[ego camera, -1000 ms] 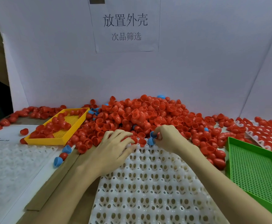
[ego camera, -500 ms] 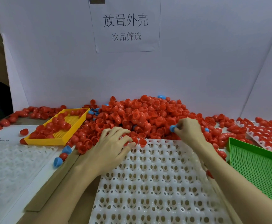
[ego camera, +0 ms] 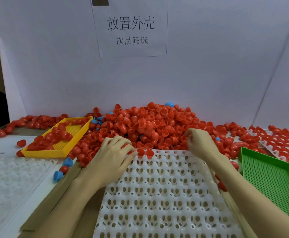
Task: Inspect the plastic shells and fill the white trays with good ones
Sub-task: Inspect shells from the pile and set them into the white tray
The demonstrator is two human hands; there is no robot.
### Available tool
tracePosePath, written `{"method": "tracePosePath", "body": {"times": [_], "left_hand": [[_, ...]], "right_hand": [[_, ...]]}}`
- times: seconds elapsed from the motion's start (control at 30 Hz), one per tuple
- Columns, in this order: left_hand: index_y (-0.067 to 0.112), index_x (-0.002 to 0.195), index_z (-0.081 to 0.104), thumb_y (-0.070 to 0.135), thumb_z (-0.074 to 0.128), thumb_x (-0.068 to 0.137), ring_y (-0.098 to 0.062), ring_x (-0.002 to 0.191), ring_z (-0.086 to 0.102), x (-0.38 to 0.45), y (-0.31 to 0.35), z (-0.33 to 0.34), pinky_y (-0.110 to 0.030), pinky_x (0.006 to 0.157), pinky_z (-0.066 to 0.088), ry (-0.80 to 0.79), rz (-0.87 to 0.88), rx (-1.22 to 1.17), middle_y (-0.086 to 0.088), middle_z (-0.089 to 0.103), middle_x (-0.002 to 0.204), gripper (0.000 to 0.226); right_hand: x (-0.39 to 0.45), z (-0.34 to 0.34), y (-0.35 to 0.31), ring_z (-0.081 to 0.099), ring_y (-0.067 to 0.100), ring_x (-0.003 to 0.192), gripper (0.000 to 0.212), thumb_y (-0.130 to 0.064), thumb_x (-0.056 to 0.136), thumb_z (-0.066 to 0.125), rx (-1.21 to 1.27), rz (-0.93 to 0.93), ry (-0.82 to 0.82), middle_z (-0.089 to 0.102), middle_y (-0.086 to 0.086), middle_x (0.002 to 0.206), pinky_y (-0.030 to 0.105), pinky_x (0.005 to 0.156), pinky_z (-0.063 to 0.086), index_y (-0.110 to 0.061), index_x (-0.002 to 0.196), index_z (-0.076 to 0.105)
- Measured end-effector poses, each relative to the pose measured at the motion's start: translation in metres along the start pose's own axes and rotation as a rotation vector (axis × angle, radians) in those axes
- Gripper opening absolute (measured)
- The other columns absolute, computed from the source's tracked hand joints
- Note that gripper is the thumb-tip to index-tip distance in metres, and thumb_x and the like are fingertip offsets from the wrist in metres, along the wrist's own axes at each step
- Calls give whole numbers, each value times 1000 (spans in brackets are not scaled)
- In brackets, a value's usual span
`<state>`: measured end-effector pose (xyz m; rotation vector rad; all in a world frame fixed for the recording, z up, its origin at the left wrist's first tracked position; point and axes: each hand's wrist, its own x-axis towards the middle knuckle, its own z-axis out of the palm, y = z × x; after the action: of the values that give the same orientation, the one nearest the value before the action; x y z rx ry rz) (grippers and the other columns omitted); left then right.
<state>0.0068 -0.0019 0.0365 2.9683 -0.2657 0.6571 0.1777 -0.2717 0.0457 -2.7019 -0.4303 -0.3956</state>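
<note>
Two red shells [ego camera: 144, 152] seated at far edge of white tray [ego camera: 166, 194], big red shell pile [ego camera: 149, 127] just behind. Left hand [ego camera: 112, 157] flat over tray corner, grip loose; right hand [ego camera: 200, 143] curled at pile edge, grip contents unclear. Yellow tray [ego camera: 57, 152] left, green tray [ego camera: 269, 179] right.

Shell pile [ego camera: 150, 127]: red throughout, with a few blue shells [ego camera: 169, 104] scattered in it. White tray [ego camera: 164, 194] under my hands: regular grid of round openings, brown showing through; two red shells [ego camera: 144, 152] sit in its far row. Yellow tray [ego camera: 61, 137]: fine mesh floor, red shells inside. Green tray [ego camera: 274, 177]: same mesh pattern. Two loose blue shells [ego camera: 67, 162] lie on the desk. Backboard [ego camera: 54, 66]: pale lilac-white. Paper sign [ego camera: 131, 30]: white, black characters.
</note>
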Motion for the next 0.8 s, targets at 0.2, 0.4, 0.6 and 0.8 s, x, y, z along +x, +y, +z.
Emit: {"method": "tracePosePath", "body": {"times": [0.2,0.4,0.6,0.8], "left_hand": [[20,133,65,54,22,104,-11,126,52,0,4,-2,-33,107,36,40,11,-7,10,64,128,62],[19,133,65,51,25,106,-10,124,53,-1,5,-5,-31,106,37,24,19,7,10,64,127,58],[20,130,67,50,26,106,-11,121,55,-1,2,-7,-33,105,41,54,17,10,10,65,124,56],[16,119,72,28,62,102,-16,109,62,2,11,-9,-38,95,50,244,3,-68,7,69,113,23]], "right_hand": [[10,2,-67,63,12,94,45,-26,98,69,272,-336,-34,63,-3,107,28,88,55,-26,140,53],[23,15,-103,57,13,94,33,-26,95,73,255,-376,19,56,-2,109,31,88,54,-23,127,65],[19,7,-88,62,3,85,20,-17,93,75,525,-201,107,65,-1,103,12,73,49,-17,112,69],[-23,-28,-53,75,9,95,24,-31,93,75,988,-63,-72,77,-4,105,29,90,60,-27,117,74]]}}
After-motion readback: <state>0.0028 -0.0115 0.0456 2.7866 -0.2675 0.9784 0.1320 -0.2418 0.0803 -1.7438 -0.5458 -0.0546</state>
